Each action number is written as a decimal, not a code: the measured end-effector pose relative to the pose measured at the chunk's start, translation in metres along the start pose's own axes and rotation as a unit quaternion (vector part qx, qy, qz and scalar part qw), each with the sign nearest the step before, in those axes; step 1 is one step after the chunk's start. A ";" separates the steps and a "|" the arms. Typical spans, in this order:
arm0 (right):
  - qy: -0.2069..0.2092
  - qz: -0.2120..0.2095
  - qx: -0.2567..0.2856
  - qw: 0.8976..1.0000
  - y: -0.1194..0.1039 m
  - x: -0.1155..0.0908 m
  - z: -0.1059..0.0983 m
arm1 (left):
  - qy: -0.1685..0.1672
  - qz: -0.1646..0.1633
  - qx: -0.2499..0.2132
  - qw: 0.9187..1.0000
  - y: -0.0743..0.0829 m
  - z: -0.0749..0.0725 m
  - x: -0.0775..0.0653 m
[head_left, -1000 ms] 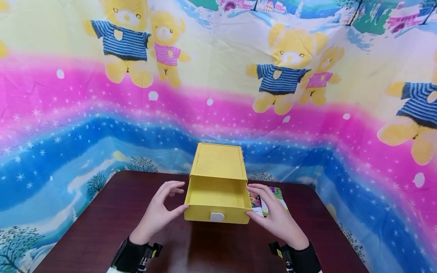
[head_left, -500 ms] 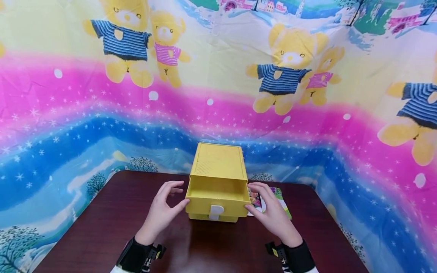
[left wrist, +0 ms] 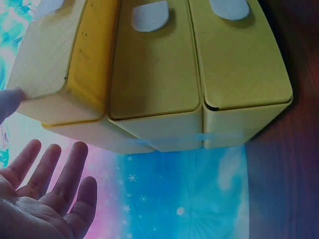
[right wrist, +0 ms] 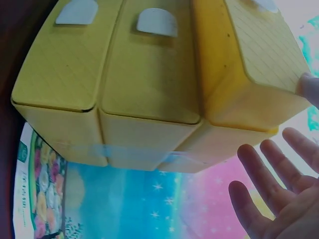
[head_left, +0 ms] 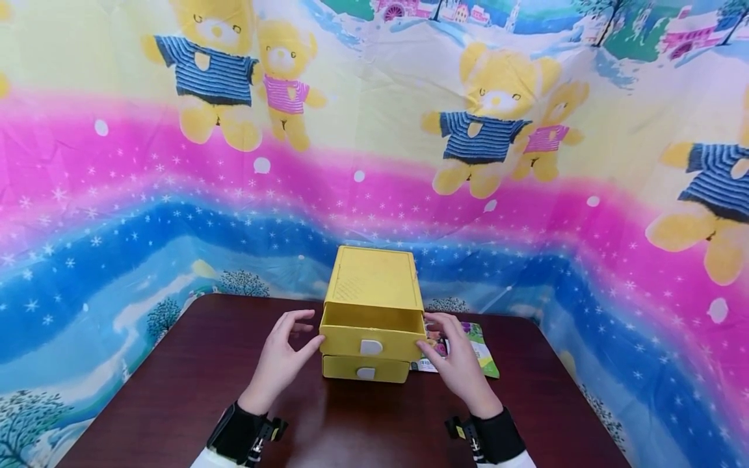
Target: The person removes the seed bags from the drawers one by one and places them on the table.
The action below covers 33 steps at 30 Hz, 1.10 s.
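A yellow drawer cabinet [head_left: 377, 276] stands on the table, its top drawer [head_left: 345, 342] partly pulled out. The inside that shows in the head view is bare yellow. My left hand [head_left: 277, 357] is at the left side, its thumb touching the drawer's left front corner. At the opposite corner, my right hand [head_left: 459, 364] rests its thumb on the drawer front. Both hands have their other fingers loosely extended beside the cabinet, apart from it in the wrist views. Two lower drawers, a middle drawer [left wrist: 154, 64] and a bottom drawer [left wrist: 244, 59], sit pushed in, each with a white tab.
Flower-printed packets [head_left: 482, 351] lie on the dark red table [head_left: 234, 344], right of the cabinet and partly behind the right hand. A patterned cloth with bears [head_left: 497, 130] hangs behind and around the table.
The top drawer has slid inward, away from the person, with both thumbs following its front corners. The lower drawer front has come into view beneath it.
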State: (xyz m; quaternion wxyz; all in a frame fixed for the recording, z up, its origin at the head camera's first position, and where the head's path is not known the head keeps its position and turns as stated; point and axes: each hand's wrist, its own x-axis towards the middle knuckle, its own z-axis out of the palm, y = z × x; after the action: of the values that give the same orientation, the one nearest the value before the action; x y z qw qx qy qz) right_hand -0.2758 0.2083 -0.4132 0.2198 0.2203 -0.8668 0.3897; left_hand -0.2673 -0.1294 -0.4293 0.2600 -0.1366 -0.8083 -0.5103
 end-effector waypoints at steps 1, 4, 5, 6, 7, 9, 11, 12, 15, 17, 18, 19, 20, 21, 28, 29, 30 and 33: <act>0.001 0.004 0.003 1.000 0.002 0.001 0.001 | -0.001 -0.004 0.000 1.000 -0.001 0.000 0.001; 0.005 0.021 0.016 1.000 0.005 0.004 0.006 | -0.004 -0.012 0.003 1.000 -0.003 0.002 0.004; 0.007 0.027 0.021 0.999 0.006 0.004 0.007 | -0.005 -0.014 0.004 1.000 -0.003 0.002 0.006; 0.011 0.033 0.027 0.999 0.007 0.005 0.008 | -0.004 -0.016 0.005 1.000 -0.004 0.003 0.007; 0.014 0.038 0.030 0.999 0.007 0.006 0.009 | -0.004 -0.018 0.007 1.000 -0.004 0.003 0.008; 0.020 0.048 0.035 0.998 0.008 0.009 0.010 | -0.004 -0.020 0.008 1.000 -0.005 0.005 0.011; 0.022 0.057 0.038 0.997 0.009 0.011 0.012 | -0.003 -0.020 0.010 1.000 -0.007 0.006 0.013; 0.021 0.060 0.040 0.997 0.010 0.012 0.013 | -0.002 -0.019 0.011 1.000 -0.007 0.006 0.014; 0.018 0.068 0.042 0.997 0.012 0.015 0.014 | -0.003 -0.021 0.008 1.000 -0.010 0.008 0.018; 0.016 0.069 0.043 0.997 0.013 0.017 0.014 | -0.005 -0.024 0.005 1.000 -0.012 0.010 0.021; 0.015 0.069 0.043 0.997 0.013 0.018 0.014 | -0.006 -0.026 0.002 1.000 -0.013 0.010 0.023; 0.014 0.069 0.042 0.997 0.014 0.020 0.014 | -0.009 -0.029 0.000 1.000 -0.014 0.010 0.024; 0.012 0.069 0.042 0.997 0.014 0.021 0.015 | -0.011 -0.031 0.000 0.999 -0.015 0.010 0.025; 0.011 0.068 0.042 0.997 0.015 0.022 0.015 | -0.013 -0.034 -0.001 0.999 -0.016 0.010 0.027; 0.004 0.078 0.054 0.995 0.019 0.027 0.015 | -0.025 -0.056 -0.001 0.998 -0.016 0.010 0.032; 0.004 0.079 0.054 0.995 0.019 0.028 0.016 | -0.026 -0.057 -0.001 0.998 -0.016 0.011 0.032; 0.005 0.079 0.054 0.995 0.020 0.029 0.016 | -0.026 -0.058 -0.001 0.998 -0.016 0.011 0.033; 0.008 0.077 0.053 0.996 0.021 0.031 0.016 | -0.028 -0.057 0.003 0.998 -0.016 0.012 0.035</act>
State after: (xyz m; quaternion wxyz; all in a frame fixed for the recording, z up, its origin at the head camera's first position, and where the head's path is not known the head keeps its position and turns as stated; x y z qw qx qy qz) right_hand -0.3156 0.2023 -0.4180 0.1834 0.1610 -0.8575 0.4530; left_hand -0.3079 -0.1276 -0.4261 0.2082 -0.1037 -0.8231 -0.5181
